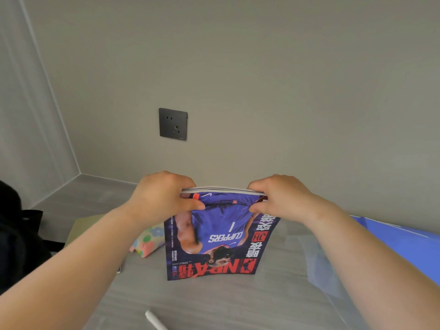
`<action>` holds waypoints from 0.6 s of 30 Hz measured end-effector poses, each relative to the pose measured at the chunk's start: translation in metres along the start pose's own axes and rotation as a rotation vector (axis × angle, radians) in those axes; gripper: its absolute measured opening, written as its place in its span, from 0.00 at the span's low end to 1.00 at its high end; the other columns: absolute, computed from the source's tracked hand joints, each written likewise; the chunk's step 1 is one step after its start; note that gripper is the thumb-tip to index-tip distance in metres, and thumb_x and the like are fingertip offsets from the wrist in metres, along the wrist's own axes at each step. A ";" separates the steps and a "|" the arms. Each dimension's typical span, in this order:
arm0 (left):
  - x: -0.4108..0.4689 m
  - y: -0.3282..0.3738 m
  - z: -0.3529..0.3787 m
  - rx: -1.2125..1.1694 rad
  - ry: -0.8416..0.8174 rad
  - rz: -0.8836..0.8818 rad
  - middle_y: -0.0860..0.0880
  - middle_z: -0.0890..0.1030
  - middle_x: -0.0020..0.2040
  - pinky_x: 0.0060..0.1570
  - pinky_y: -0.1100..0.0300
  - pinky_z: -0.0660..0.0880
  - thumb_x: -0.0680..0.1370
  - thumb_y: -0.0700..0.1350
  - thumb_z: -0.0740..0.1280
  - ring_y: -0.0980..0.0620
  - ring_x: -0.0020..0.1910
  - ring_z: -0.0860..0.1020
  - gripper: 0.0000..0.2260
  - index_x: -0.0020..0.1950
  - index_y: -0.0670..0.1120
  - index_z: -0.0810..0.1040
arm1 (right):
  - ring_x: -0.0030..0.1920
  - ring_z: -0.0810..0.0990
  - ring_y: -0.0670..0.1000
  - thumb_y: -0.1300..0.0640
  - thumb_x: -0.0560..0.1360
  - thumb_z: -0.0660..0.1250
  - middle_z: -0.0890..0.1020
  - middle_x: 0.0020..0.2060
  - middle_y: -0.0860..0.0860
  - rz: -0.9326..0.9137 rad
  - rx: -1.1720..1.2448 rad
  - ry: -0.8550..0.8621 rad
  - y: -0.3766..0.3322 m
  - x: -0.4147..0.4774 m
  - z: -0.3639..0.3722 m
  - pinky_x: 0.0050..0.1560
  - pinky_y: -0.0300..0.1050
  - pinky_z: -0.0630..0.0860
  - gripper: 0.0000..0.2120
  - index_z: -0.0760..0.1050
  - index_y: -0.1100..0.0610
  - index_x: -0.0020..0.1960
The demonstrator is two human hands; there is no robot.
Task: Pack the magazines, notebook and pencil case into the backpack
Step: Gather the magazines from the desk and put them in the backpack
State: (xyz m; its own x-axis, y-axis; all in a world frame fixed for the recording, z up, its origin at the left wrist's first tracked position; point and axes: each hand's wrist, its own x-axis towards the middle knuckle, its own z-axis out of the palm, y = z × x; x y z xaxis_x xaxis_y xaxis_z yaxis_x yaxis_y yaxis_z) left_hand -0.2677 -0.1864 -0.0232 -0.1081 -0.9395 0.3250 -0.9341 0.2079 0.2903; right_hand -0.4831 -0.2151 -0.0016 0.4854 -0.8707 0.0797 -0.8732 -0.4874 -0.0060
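Grey wall with a dark socket (173,124) fills the head view, and below it runs the pale grey table (214,303).

I have the magazines (214,241) stood on their lower edge on the table, cover towards me and upside down. My left hand (164,196) pinches the top edge at its left corner, thumb on the cover and fingers curled over the back. My right hand (281,198) does the same at the right corner. Both are clamped on the stack. I hold it upright like this, I judge, to knock the edges square so the lot goes into the bag as one block.

Just left of the magazines, and partly behind them, lies the flowered pencil case (148,241). Further left of it is a tan board (85,225), perhaps the notebook; I cannot be sure.

Well to the left of the magazines, at the frame's edge, sits the black backpack (14,234). Only a dark part and a strap show, so I cannot tell whether it is open or what is in it. None of my three things looks packed yet.

Right of the magazines lies clear plastic (319,265), and beyond it something blue (404,241); whether either holds anything is hidden. Nearer me than the magazines lies a white stick (154,320).
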 end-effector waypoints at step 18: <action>-0.036 -0.053 0.049 -1.148 0.207 -0.320 0.59 0.83 0.29 0.32 0.74 0.75 0.69 0.25 0.66 0.66 0.29 0.79 0.16 0.41 0.46 0.76 | 0.30 0.80 0.36 0.75 0.69 0.63 0.84 0.27 0.41 0.283 1.350 0.272 0.031 -0.018 0.075 0.35 0.27 0.77 0.16 0.75 0.54 0.41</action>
State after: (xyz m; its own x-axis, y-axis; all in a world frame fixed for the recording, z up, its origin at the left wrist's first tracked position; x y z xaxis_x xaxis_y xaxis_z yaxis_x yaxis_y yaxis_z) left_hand -0.2311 -0.1770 -0.0942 0.2272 -0.9532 0.1995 -0.0506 0.1930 0.9799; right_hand -0.5161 -0.2194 -0.0777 0.1437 -0.9844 0.1016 -0.1489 -0.1230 -0.9812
